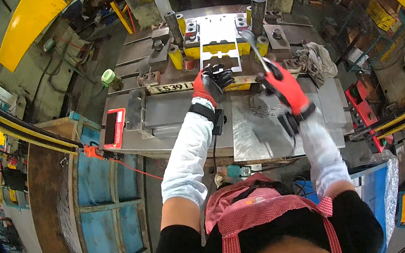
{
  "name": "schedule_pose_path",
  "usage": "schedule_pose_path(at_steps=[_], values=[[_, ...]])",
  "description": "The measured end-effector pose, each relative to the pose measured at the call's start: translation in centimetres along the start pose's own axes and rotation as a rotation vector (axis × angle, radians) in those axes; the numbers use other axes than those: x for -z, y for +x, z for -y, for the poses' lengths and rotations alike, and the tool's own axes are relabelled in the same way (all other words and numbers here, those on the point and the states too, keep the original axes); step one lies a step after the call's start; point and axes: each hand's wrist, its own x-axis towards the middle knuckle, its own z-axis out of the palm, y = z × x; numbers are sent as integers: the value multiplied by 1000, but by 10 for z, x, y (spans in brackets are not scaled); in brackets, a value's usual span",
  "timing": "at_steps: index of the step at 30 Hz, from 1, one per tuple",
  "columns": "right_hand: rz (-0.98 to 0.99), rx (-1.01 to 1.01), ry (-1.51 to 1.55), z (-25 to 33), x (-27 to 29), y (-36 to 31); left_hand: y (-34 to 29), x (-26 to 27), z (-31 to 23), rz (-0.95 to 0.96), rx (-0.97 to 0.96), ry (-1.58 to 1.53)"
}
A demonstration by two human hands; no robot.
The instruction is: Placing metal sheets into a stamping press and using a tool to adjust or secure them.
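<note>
My right hand (285, 89), in a red glove with dark palm and fingers, is closed round the handle of a long silvery tool (259, 55). Its wider, rounded head points up and away beside the die; its exact kind does not show. My left hand (211, 85), gloved alike, hovers at the near end of a bright metal sheet (216, 30), fingers loosely curled and apart. Whether it touches the sheet I cannot tell. The sheet lies across the die, with openings in its nearer part. Around it stand yellow blocks (194, 53) and dark guide posts (173, 27).
Flat dark plates (170, 107) lie left of my left hand, near a red-framed flat object (115, 128). A bare metal plate (252, 137) lies under my right forearm. Grey rags (317, 63) sit at the right; a green-capped bottle (109, 78) stands left. Yellow-black bars (28, 130) flank the press.
</note>
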Motion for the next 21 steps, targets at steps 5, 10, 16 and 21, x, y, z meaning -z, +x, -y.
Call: schedule_pose_path(at_steps=[5,10,16,21], values=[[216,-242,214,10,-36,129,18,10,3,61,137,-86],[152,-235,307,1,-24,132,13,10,-1,189,170,-66],[17,-210,195,19,12,-41,5,21,-3,264,106,-106],[-126,-493,310,-25,51,-144,-4,15,-4,330,13,83]])
